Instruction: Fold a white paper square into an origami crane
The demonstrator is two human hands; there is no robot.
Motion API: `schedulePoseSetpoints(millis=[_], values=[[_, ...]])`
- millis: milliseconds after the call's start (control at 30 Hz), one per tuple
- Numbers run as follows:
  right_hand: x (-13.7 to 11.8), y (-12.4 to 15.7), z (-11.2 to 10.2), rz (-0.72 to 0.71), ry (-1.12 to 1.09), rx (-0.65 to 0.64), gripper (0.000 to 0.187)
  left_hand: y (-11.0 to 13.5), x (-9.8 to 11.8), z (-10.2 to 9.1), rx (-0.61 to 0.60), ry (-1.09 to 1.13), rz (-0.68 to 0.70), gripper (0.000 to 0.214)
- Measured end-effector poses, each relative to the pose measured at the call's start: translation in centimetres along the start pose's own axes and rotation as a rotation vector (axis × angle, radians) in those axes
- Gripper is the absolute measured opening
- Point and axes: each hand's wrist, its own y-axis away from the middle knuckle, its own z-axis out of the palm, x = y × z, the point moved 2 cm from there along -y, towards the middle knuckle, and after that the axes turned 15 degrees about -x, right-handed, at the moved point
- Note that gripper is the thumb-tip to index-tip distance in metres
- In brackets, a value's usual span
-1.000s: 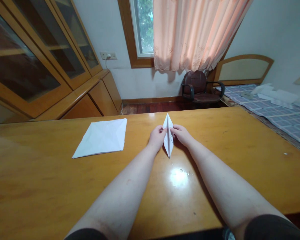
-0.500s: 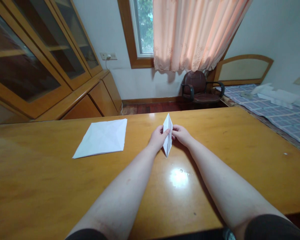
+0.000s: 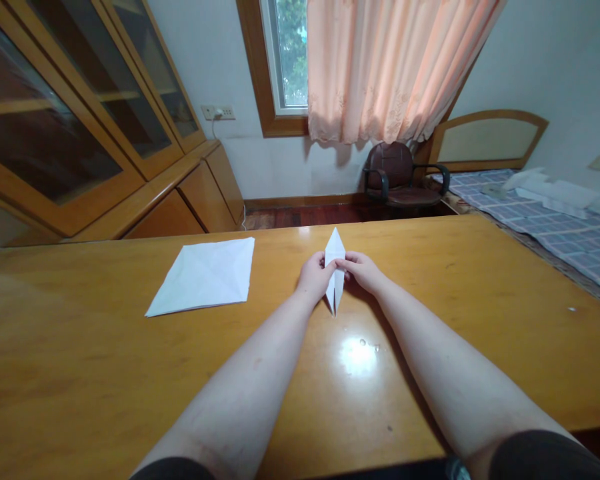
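From my distant post, I have the left hand (image 3: 316, 274) and right hand (image 3: 364, 269) sharing a narrow grip on a folded paper (image 3: 335, 248), thumbs on its face, toward the far edge of the worktop (image 3: 105, 380); whether its lower end touches the surface, I cannot tell. The piece is already creased into a slim diamond, pointed on top and split into two points below, so I judge much folding done. How many folds are left, I cannot say. A flat sheet (image 3: 207, 277) lies well apart at left, faintly creased.
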Motion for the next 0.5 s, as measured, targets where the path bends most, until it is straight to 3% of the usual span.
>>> schedulePoseSetpoints(millis=[167,367,500], values=[[0.29,-0.08,-0.2,0.025,0.063,0.024,0.038,-0.19,-0.29,-0.3,0.052,-0.028,-0.022,0.018],[0.1,-0.23,-0.05,0.0,-0.067,0.056,0.041,-0.29,-0.48,-0.33,0.076,0.043,-0.012,0.019],[-0.34,-0.06,0.06,0.006,-0.029,0.038,0.039,-0.38,-0.65,-0.48,0.089,0.033,-0.003,0.021]])
